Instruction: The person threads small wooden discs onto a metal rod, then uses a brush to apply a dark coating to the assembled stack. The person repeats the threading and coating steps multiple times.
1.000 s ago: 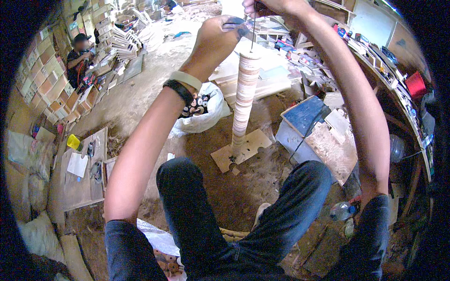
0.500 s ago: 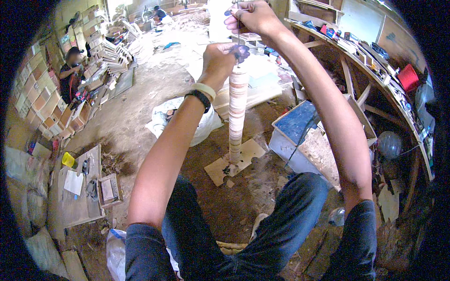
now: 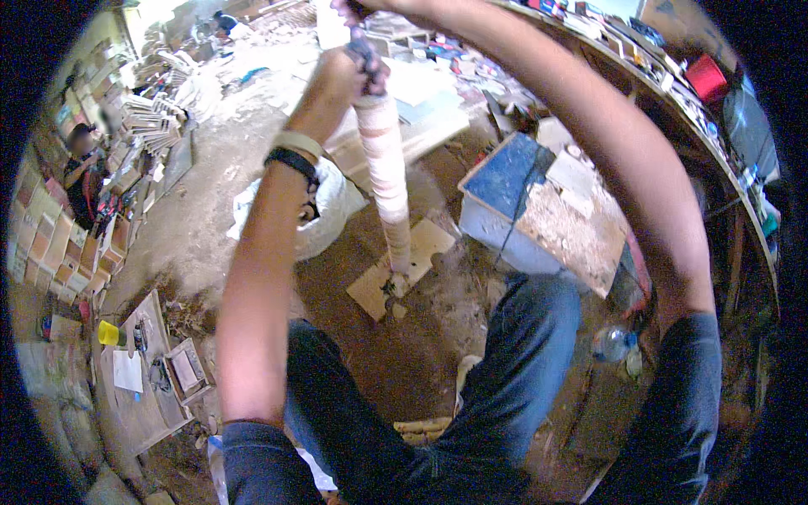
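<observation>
Dirt workshop floor [image 3: 210, 227]; left hand [image 3: 341, 71] clenched atop upright wrapped post [image 3: 383, 168], vertical axis; right hand [image 3: 353, 8] grip unclear.

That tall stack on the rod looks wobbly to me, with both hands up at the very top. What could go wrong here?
The pale stack is tall and narrow and stands on a small wooden base on uneven dirt, so a push from the left hand at the top might tip it. The right hand is nearly out of view at the picture's edge, so its grip is unclear. The blue-topped box sits close, and a falling stack could hit it.
</observation>
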The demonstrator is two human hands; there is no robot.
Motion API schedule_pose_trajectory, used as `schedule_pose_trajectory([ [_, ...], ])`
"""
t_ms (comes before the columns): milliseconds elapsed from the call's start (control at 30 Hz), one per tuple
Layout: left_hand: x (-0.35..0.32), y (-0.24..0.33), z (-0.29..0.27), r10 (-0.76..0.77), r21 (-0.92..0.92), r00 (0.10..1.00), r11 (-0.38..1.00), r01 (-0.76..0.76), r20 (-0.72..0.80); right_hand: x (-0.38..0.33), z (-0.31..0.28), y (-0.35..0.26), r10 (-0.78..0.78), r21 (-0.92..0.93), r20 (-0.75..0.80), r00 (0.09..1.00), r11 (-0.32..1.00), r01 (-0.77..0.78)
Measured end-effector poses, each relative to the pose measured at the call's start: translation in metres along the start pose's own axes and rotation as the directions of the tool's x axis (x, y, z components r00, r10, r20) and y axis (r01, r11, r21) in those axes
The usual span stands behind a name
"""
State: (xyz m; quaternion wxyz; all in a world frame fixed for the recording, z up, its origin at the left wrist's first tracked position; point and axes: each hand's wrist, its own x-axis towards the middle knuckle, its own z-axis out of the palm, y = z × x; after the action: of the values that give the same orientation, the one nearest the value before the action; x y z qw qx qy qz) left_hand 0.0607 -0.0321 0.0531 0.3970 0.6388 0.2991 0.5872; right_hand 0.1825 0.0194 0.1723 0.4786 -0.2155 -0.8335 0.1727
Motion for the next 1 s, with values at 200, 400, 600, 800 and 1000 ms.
schedule_pose_trajectory([
  [200, 0.010, 0.011, -0.021, -0.143, 0.014, 0.984, 0.990, 0.142, 0.109, -0.003, 0.003, 0.005, 0.056, 0.290, 0.021, 0.998, 0.955, -0.060],
  [400, 0.011, 0.018, -0.020, -0.160, -0.170, 0.981, 0.969, 0.177, 0.110, -0.005, 0.015, 0.007, 0.013, 0.293, -0.072, 0.997, 0.956, 0.009],
  [600, 0.016, 0.016, -0.010, -0.135, -0.178, 0.990, 0.974, 0.140, 0.043, -0.001, 0.009, 0.021, 0.015, 0.330, -0.053, 0.998, 0.944, 0.003],
  [800, 0.018, 0.015, -0.001, -0.188, -0.170, 0.972, 0.963, 0.210, 0.137, -0.001, 0.008, 0.030, 0.039, 0.420, -0.062, 0.997, 0.908, -0.010],
  [1000, 0.024, 0.017, 0.003, -0.252, -0.064, 0.956, 0.963, 0.264, 0.150, -0.001, 0.002, 0.041, 0.093, 0.479, -0.078, 0.993, 0.877, -0.044],
])
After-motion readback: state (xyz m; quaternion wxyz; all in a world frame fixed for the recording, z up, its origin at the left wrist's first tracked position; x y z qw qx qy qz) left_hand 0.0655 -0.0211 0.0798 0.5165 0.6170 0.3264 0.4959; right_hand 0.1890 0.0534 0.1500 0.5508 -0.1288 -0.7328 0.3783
